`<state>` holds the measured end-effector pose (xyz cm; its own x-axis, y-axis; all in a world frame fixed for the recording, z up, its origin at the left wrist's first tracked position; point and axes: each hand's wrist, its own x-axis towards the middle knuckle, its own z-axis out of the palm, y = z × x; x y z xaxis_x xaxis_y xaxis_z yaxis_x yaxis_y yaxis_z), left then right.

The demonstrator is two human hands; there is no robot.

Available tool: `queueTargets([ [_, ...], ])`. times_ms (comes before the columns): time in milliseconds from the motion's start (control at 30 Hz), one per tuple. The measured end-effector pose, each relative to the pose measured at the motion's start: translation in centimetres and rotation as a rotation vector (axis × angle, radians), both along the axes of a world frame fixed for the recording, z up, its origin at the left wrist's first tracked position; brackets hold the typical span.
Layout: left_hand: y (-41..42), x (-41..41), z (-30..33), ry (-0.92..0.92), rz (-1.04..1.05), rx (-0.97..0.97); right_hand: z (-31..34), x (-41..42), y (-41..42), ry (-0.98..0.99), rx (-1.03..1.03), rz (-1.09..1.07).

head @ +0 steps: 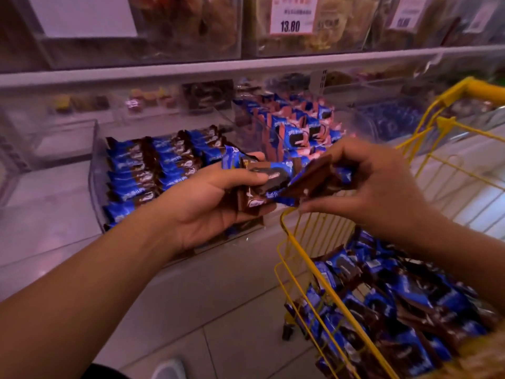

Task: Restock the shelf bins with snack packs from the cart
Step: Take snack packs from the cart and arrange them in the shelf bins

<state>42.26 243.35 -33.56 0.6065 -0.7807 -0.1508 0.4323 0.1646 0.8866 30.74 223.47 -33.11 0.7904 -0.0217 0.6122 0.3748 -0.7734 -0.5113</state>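
My left hand (pixel 207 203) grips a small stack of blue-and-brown snack packs (pixel 262 179), thumb across the top one. My right hand (pixel 374 184) pinches another blue-and-brown pack (pixel 314 176) and holds it against that stack. Both hands hover between the shelf and the yellow wire cart (pixel 297 258). The cart holds a heap of the same packs (pixel 404 302). Behind my left hand, a clear shelf bin (pixel 94 170) has rows of matching packs (pixel 153 165) lying flat.
A second clear bin (pixel 297 127) to the right holds blue-and-pink packs standing upright. Upper shelf bins carry price labels, one reading 13.80 (pixel 291 17). The cart handle (pixel 481 90) is at the right. Pale floor tiles (pixel 218 324) lie below.
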Motion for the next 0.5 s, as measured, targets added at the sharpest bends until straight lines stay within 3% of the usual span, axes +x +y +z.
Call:
queueTargets([
  [133,0.1,0.6,-0.4,-0.097,0.004,-0.042,-0.5,0.2,1.0,0.247,0.689,0.181],
  [200,0.0,0.3,-0.7,-0.135,-0.033,-0.063,-1.2,0.3,1.7,0.312,0.859,0.275],
  [333,-0.9,-0.3,-0.8,-0.176,-0.038,-0.038,-1.0,0.6,2.1,0.258,0.834,0.171],
  [500,-0.6,-1.5,-0.6,-0.183,-0.185,0.193,0.4,-0.4,0.5,0.247,0.41,0.201],
])
